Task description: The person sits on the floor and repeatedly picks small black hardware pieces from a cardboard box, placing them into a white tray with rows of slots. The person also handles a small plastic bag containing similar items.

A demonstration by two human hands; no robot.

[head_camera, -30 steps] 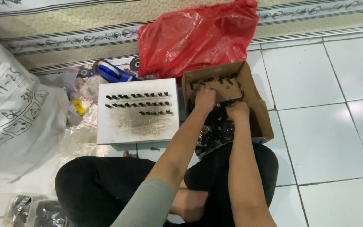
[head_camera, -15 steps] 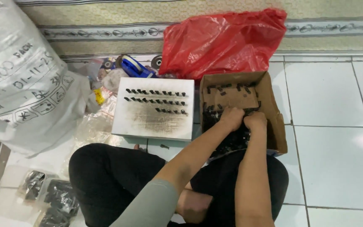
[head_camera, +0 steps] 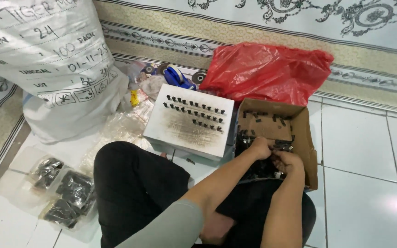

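Hands sit together inside the box (head_camera: 299, 133), right of the block (head_camera: 187, 131): left hand (head_camera: 259, 148) and right hand (head_camera: 288, 161) curled among black parts (head_camera: 258, 170), seemingly pinching some; grip unclear.

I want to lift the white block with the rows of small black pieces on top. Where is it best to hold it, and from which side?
Probably grip the white block by its bare left and right side walls, coming from above with both hands. Its top carries rows of small black pieces, so avoid that face. The cardboard box sits close on its right side, leaving little room there.
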